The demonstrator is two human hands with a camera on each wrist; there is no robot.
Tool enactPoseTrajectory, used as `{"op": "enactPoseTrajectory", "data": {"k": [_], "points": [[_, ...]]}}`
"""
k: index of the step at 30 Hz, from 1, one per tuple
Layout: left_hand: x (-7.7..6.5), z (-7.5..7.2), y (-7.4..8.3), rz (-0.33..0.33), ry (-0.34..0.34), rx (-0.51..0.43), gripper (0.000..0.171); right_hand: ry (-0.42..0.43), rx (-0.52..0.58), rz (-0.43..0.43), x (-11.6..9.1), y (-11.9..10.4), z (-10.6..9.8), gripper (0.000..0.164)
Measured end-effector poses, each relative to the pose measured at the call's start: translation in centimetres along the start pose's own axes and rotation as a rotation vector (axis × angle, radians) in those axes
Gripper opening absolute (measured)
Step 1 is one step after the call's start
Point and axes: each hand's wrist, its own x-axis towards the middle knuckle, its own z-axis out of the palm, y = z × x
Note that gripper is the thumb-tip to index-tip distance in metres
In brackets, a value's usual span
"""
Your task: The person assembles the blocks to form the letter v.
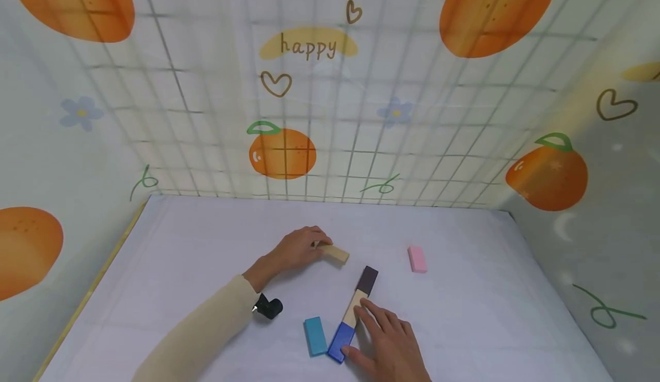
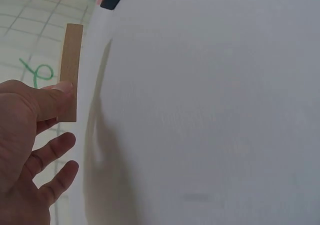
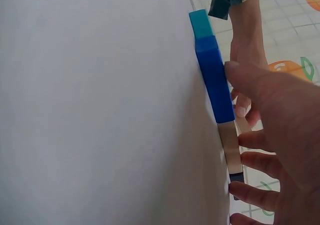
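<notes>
My left hand (image 1: pixel 301 248) pinches a plain wooden block (image 1: pixel 335 253) between thumb and fingers. In the left wrist view this wooden block (image 2: pixel 71 70) points away from the thumb, the other fingers apart, with a shadow on the cloth beside it. A row of three blocks runs end to end near my right hand (image 1: pixel 389 336): a dark block (image 1: pixel 368 279), a plain wooden block (image 1: pixel 353 312) and a blue block (image 1: pixel 338 343). The right thumb is right at the blue block (image 3: pixel 215 80); the fingertips rest along the wooden block (image 3: pixel 230 147), fingers spread and fairly straight.
A light-blue block (image 1: pixel 315 336) lies just left of the blue end of the row. Farther right lies a pink block (image 1: pixel 417 259). The white-covered table (image 1: pixel 464 313) meets a printed curtain (image 1: pixel 330 95) at the back. A black device (image 1: pixel 269 306) is at the left wrist.
</notes>
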Motion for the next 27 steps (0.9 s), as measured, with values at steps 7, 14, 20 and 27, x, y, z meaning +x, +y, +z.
{"op": "enactPoseTrajectory", "data": {"k": [7, 14, 20, 27], "points": [[-1.6, -0.9, -0.4, -0.01, -0.001, 0.017, 0.026, 0.02, -0.011, -0.017, 0.0, 0.2, 0.3, 0.083], [-3.5, -1.7, -0.7, 0.013, 0.01, 0.046, 0.027, 0.052, -0.023, -0.032, -0.2, 0.3, 0.6, 0.083], [-5.2, -2.3, -0.8, 0.029, -0.007, 0.046, 0.027, 0.052, -0.023, -0.028, -0.1, 0.3, 0.5, 0.083], [-6.2, -2.7, -0.9, 0.032, -0.056, 0.111, 0.029, 0.047, -0.019, -0.023, -0.1, 0.2, 0.3, 0.084]]}}
